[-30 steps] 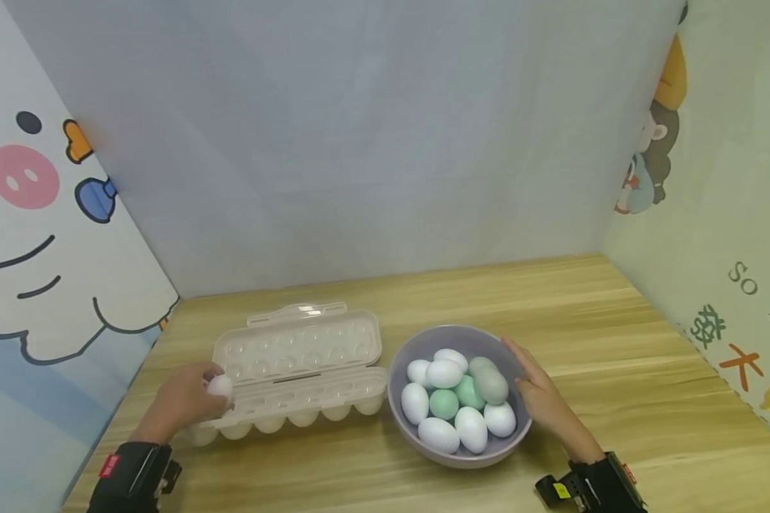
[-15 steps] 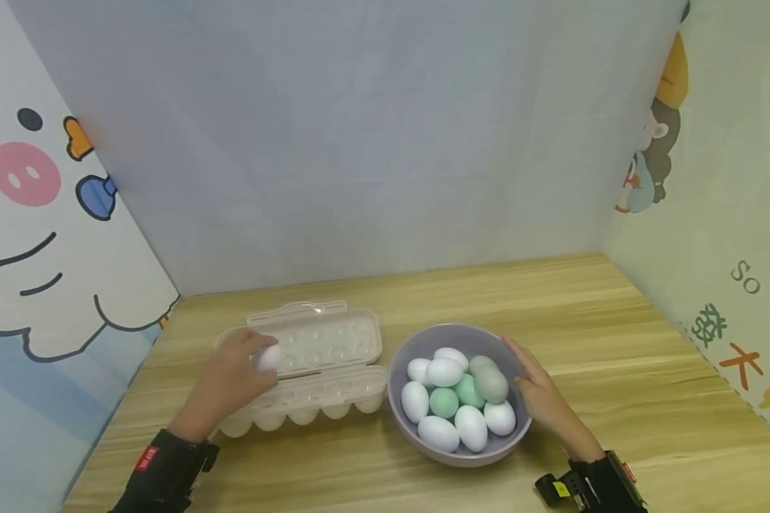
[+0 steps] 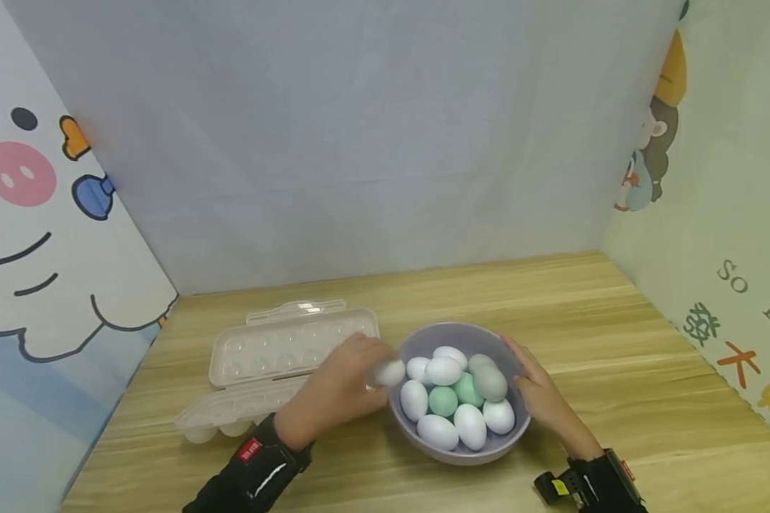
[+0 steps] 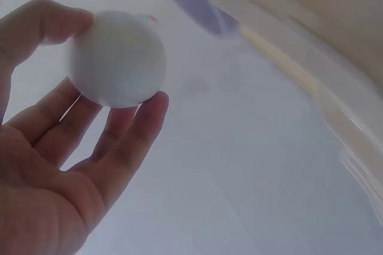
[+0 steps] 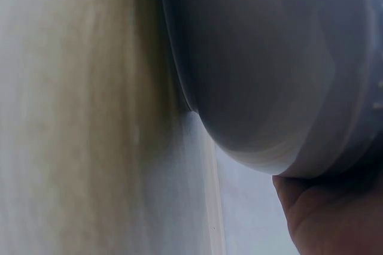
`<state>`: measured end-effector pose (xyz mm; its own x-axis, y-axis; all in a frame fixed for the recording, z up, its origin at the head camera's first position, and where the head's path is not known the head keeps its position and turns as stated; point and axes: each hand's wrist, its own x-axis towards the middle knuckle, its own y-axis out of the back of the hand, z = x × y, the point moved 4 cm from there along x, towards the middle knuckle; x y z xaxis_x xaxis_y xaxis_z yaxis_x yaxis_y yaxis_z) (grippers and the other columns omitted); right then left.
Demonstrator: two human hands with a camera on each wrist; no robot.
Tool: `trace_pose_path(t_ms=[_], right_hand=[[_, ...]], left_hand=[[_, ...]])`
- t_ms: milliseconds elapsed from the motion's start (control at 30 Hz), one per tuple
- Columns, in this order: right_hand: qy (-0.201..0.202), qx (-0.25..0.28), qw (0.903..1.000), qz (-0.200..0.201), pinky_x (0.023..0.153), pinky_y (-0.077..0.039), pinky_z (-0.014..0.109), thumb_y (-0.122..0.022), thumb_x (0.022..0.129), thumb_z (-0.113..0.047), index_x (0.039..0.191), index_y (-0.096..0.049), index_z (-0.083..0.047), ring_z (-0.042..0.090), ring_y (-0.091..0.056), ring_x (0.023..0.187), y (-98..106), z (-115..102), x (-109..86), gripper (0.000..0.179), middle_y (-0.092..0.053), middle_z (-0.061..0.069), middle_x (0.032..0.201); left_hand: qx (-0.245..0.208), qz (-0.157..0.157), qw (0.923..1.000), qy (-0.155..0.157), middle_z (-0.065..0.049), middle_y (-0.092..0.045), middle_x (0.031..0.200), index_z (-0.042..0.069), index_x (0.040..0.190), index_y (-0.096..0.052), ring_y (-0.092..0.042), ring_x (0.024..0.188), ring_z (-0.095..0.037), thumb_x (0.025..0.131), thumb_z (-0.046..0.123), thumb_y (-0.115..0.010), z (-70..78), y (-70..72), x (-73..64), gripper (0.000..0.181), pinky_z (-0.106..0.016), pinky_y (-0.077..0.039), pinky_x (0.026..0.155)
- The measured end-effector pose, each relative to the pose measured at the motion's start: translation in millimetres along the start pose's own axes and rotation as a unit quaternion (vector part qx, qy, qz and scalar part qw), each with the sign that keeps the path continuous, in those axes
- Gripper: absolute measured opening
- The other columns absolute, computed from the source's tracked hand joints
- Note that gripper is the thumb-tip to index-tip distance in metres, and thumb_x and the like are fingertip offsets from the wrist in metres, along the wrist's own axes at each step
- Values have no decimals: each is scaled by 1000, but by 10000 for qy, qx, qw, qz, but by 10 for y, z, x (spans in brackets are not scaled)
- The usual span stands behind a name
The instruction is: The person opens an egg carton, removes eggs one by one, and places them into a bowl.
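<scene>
A white egg (image 3: 390, 372) is pinched by my left hand (image 3: 340, 385) at the left rim of the purple-grey bowl (image 3: 458, 457). In the left wrist view, the egg (image 4: 119, 60) sits between the thumb and the fingertips. My right hand (image 3: 548, 395) holds the bowl's right rim, thumb tip over the edge and index finger along the outside. In the right wrist view, part of that hand (image 5: 335, 216) touches the bowl's outer wall (image 5: 257, 69). Several white eggs (image 3: 438, 432) and green eggs (image 3: 443, 401) lie in the bowl.
Left of the bowl stands an opened clear plastic egg carton (image 3: 257, 349), partly hidden by my left arm. Its lid leans back. The wooden table (image 3: 488, 285) meets a grey backdrop (image 3: 385, 142) behind, with printed panels at both sides.
My left hand has carried the white egg rightward from the carton's left end, across the carton, to the bowl's left rim. My right hand has stayed at the bowl.
</scene>
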<state>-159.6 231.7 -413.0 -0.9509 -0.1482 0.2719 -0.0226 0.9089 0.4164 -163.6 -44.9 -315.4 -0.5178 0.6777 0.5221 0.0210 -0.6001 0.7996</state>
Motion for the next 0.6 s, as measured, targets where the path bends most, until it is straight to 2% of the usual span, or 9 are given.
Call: trace_pose_path(t_ms=[100,267,433,600], right_hand=[[18,-4,10000,8,101,-13,62,-30,80,13,138,-23,-3,43,-15,129,3,-2,-3,61,-20,25,141],[61,5,10000,16,101,-14,62,-30,80,13,138,-23,-4,43,-15,129,7,11,0,61,-20,25,141],[144,15,9999,30,101,-14,62,-30,78,14,138,-24,-3,44,-16,128,9,31,3,62,-21,26,141],[116,1,9999,4,101,-14,61,-31,79,14,138,-23,-6,42,-17,129,17,44,8,63,-21,24,141]], left_hand=[[-134,-348,9987,-335,0,-59,90,9,97,-59,-50,85,-14,63,8,-67,162,-169,135,35,-26,-43,77],[44,-987,9936,-546,1,-59,90,10,97,-60,-47,84,-14,64,10,-69,322,-452,317,34,-22,-39,76],[346,-1521,9866,-470,6,-57,86,13,93,-62,-46,80,-9,65,10,-72,390,-699,439,31,-17,-36,73],[502,-1860,9808,-302,9,-56,83,15,91,-62,-45,76,-4,65,12,-73,418,-876,481,29,-13,-35,68]])
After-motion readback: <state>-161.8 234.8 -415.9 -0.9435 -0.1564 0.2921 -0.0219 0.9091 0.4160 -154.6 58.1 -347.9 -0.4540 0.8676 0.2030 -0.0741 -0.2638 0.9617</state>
